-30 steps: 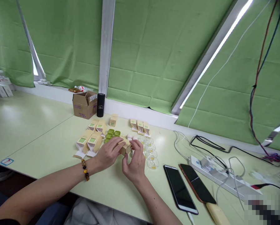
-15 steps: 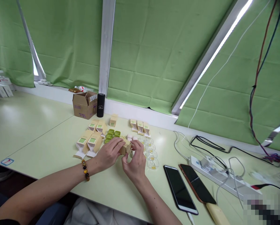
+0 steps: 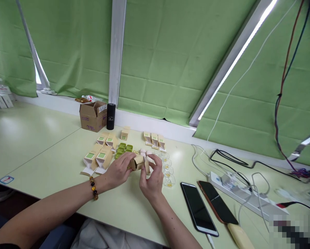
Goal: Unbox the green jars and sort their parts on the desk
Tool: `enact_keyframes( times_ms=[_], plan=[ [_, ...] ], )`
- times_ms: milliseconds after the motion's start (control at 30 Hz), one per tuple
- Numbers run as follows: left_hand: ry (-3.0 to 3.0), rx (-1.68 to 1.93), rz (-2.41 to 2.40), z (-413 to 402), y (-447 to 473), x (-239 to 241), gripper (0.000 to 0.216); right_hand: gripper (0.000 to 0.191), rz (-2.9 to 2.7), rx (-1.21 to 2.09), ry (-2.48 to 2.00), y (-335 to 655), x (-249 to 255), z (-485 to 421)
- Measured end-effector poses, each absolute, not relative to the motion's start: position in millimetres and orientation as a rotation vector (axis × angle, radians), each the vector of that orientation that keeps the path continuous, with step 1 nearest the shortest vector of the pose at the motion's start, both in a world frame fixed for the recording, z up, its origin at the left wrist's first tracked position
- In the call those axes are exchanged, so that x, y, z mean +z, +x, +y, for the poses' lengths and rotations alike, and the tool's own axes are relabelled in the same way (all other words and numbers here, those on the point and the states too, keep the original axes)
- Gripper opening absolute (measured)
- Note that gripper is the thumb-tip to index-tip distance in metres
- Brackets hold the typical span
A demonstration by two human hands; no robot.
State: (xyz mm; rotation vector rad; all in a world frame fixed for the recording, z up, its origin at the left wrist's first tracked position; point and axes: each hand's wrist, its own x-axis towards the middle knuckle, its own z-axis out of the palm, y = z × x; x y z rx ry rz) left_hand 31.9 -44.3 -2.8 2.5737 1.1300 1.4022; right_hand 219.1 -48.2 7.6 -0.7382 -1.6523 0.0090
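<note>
A small tan cardboard box [image 3: 138,162] is held between both hands above the table, its right end open with a flap folded out. My left hand [image 3: 120,169] grips the box's left side, a beaded bracelet on that wrist. The fingers of my right hand [image 3: 152,178] pinch the flap at the open end. Just behind the hands lie green plastic containers [image 3: 121,149] and pinkish-white pieces [image 3: 146,152]. Clear plastic cups [image 3: 168,171] with yellow spots stand in rows right of my right hand. Open tan boxes [image 3: 103,157] with green labels lie to the left.
More small boxes [image 3: 154,139] lie at the back, near a black cylinder [image 3: 111,117] and a brown carton [image 3: 92,119]. On the right are two phones [image 3: 199,209], a white power strip [image 3: 245,197] and tangled cables. Green curtains [image 3: 170,62] hang behind the table.
The right end of the box, closed before, is now open with its flap swung out. My right hand has shifted slightly right with the flap.
</note>
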Motion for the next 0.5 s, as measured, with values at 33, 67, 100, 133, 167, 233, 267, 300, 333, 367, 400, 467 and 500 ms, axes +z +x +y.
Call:
enact_keyframes(
  times_ms=[33, 67, 100, 133, 167, 233, 267, 300, 333, 367, 400, 467, 500],
  plan=[
    [2.556, 1.416, 1.125, -44.0, 31.8, -3.6, 0.067, 0.054, -1.631, 0.054, -0.74, 219.2, 8.3, -48.6],
    [2.536, 1.432, 1.12, -43.8, 31.8, -4.3, 0.067, 0.051, -1.61, 0.101, -0.747, 219.4, 9.0, -49.0],
    [2.516, 1.442, 1.115, -43.6, 31.8, -4.9, 0.066, 0.048, -1.589, 0.146, -0.761, 219.7, 9.8, -49.1],
    [2.499, 1.453, 1.109, -43.6, 31.9, -5.3, 0.066, 0.045, -1.567, 0.182, -0.777, 220.2, 10.6, -49.1],
    [2.484, 1.463, 1.101, -43.7, 32.1, -5.5, 0.067, 0.042, -1.543, 0.21, -0.792, 220.7, 11.4, -48.9],
    [2.472, 1.48, 1.073, -44.2, 32.3, -5.1, 0.066, 0.038, -1.498, 0.237, -0.809, 221.8, 12.5, -47.7],
    [2.475, 1.49, 1.052, -44.5, 32.4, -4.6, 0.065, 0.036, -1.478, 0.244, -0.809, 222.4, 12.9, -46.7],
    [2.483, 1.499, 1.029, -44.8, 32.5, -4.0, 0.062, 0.035, -1.458, 0.252, -0.806, 222.9, 13.3, -45.6],
    [2.491, 1.499, 1.012, -45.1, 32.6, -3.2, 0.059, 0.034, -1.437, 0.265, -0.803, 223.4, 13.7, -44.2],
    [2.498, 1.492, 1.004, -45.4, 32.6, -2.3, 0.056, 0.034, -1.414, 0.281, -0.804, 224.0, 14.1, -42.6],
    [2.502, 1.482, 1.004, -45.8, 32.7, -1.4, 0.053, 0.033, -1.386, 0.295, -0.808, 224.7, 14.6, -40.9],
    [2.508, 1.446, 1.032, -46.7, 33.2, 0.4, 0.049, 0.032, -1.322, 0.289, -0.822, 227.1, 15.9, -36.9],
    [2.512, 1.425, 1.053, -47.2, 33.6, 1.3, 0.049, 0.033, -1.295, 0.264, -0.832, 228.8, 16.8, -34.8]
  ],
)
